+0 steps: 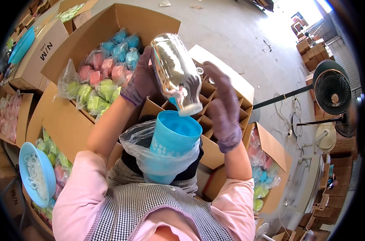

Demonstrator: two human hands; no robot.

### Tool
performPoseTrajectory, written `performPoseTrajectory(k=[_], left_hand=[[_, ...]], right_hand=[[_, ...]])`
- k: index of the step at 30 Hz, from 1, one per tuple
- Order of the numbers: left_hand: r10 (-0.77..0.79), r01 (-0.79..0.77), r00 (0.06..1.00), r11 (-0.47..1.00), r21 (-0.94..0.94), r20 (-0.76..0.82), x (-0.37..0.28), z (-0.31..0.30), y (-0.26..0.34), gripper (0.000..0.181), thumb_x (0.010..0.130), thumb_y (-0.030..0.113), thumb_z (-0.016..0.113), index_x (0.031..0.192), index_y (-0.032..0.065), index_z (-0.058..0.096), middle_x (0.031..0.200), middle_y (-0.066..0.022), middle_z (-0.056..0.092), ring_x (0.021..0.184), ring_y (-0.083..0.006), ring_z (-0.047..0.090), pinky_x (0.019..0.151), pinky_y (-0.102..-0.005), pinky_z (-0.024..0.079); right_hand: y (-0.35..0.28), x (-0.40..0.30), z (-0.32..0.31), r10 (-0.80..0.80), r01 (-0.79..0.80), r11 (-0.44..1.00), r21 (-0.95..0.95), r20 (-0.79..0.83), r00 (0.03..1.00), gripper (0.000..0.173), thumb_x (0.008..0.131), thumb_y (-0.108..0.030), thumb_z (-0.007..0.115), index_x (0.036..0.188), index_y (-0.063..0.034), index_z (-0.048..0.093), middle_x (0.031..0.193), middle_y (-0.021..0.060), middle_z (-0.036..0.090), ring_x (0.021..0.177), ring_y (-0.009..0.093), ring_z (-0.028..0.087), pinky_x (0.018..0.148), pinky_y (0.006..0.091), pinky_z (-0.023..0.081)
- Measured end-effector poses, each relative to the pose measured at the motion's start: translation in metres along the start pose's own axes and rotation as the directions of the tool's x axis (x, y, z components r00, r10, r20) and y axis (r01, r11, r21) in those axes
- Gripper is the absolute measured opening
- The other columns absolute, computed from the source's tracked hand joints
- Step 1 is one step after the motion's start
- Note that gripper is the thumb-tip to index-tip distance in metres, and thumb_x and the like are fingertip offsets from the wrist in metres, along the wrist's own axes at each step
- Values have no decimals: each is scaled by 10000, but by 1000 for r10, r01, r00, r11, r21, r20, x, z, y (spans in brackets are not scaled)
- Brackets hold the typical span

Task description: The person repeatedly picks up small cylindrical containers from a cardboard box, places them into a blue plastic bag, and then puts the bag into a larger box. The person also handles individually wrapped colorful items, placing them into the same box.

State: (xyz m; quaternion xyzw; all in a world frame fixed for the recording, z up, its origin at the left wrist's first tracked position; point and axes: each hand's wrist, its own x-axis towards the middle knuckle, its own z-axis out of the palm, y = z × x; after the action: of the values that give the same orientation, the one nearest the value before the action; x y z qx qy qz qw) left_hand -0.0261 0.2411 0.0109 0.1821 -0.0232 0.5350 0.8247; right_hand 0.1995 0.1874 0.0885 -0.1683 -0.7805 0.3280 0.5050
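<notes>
My left hand (145, 75), in a dark knitted glove, holds a shiny silvered flask liner (176, 69) by its side. The liner is tilted, its pale-rimmed lower end (191, 109) just above the mouth of a blue plastic cylinder (176, 135). This cylinder stands on my lap, printed with white spots and partly wrapped in a clear plastic bag (137, 141). Gloved too, my right hand (223, 108) is blurred and held to the right of the liner, fingers spread, with nothing in it. The liner mirrors that hand.
Ahead is a divided carton (208, 89). At left, a large carton (146, 18) holds bagged blue, pink and green pieces. A blue basin (51, 180) with clear rings sits near my left elbow. A fan (333, 87) and another filled carton (276, 150) are at right.
</notes>
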Motion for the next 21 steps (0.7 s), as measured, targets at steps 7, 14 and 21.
performPoseTrajectory(k=[7, 14, 21], left_hand=[[-191, 94, 982, 496, 863, 3, -24, 6, -20, 554, 961, 469, 517, 1320, 48, 539, 1263, -117, 586, 1134, -190, 570, 984, -358, 472], [153, 98, 972, 423, 901, -178, -73, 19, -14, 430, 992, 296, 535, 1315, 11, 553, 1343, -113, 554, 1264, -209, 503, 1103, -356, 362], [215, -41, 944, 827, 561, -249, -81, 0, 13, 551, 971, 234, 559, 1449, 27, 380, 1407, -127, 516, 1299, -251, 498, 1112, -408, 389]], right_hand=[[7, -15, -18, 362, -331, 927, 175, -190, 913, 414, 1020, -232, 452, 1336, 32, 495, 1311, 146, 557, 1244, 242, 526, 1095, 385, 387], [6, -13, -25, 525, -542, 838, 65, 179, 832, 294, 951, -190, 601, 1183, -13, 637, 1098, 111, 654, 1028, 183, 635, 923, 316, 502], [30, -3, 0, 275, -310, 946, -95, 743, 611, 385, 832, -257, 728, 1156, -53, 684, 1066, 118, 672, 1011, 226, 646, 878, 351, 524]])
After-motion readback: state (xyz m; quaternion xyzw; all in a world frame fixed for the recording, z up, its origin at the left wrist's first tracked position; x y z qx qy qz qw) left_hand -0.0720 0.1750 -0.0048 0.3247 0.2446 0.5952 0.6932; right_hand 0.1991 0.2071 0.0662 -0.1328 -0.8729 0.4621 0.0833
